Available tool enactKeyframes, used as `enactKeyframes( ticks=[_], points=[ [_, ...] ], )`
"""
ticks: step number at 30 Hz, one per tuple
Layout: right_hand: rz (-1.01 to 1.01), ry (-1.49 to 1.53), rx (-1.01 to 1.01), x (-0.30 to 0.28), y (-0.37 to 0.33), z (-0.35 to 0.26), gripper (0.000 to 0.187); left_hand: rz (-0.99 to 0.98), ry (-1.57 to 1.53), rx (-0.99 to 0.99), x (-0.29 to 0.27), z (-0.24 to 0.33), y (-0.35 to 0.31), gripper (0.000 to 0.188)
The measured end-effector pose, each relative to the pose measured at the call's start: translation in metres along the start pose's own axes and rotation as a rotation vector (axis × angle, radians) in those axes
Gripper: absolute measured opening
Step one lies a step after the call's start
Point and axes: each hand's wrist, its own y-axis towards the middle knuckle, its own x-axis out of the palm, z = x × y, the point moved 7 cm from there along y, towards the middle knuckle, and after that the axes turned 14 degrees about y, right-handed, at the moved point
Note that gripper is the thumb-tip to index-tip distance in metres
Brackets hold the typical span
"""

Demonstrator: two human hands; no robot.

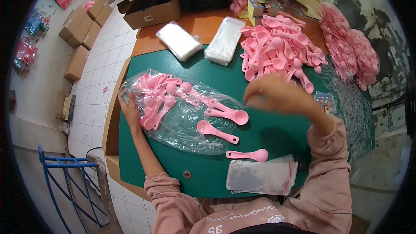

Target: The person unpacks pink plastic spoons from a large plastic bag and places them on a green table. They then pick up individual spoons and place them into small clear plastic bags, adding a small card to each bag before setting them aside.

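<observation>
Lying on the green bench (208, 171), the clear bag (186, 142) holds pink spoons (154, 99) bunched toward its left end, where the left hand (131, 109) touches it; whether those fingers pinch the film cannot be told. The right hand (277, 95) hangs blurred near the bag's other end, fingers curled, grip unclear. Steadying the film and taking spoons by their handles should avoid snags. A loose spoon (251, 155) and flat sleeves (255, 177) crowd the near edge; a spoon heap (277, 45) lies beyond.
</observation>
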Motion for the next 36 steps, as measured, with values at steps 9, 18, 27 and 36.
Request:
enactKeyframes(
  ticks=[9, 18, 27, 36],
  points=[
    [0.362, -0.494, -0.149, 0.087, 0.024, 0.006, 0.032, -0.042, -0.063, 0.015, 0.007, 0.007, 0.001, 0.027],
    [0.171, -0.129, -0.159, 0.109, 0.014, 0.006, 0.022, -0.059, -0.112, -0.003, 0.017, 0.009, 0.002, 0.027],
    [0.041, -0.275, -0.123, 0.119, -0.051, 0.017, 0.025, -0.047, -0.097, -0.012, 0.009, -0.004, 0.006, 0.030],
    [0.164, -0.346, 0.016, 0.023, -0.036, 0.018, 0.027, -0.251, -0.849, -0.163, -0.004, 0.020, -0.009, 0.040]
  ],
)
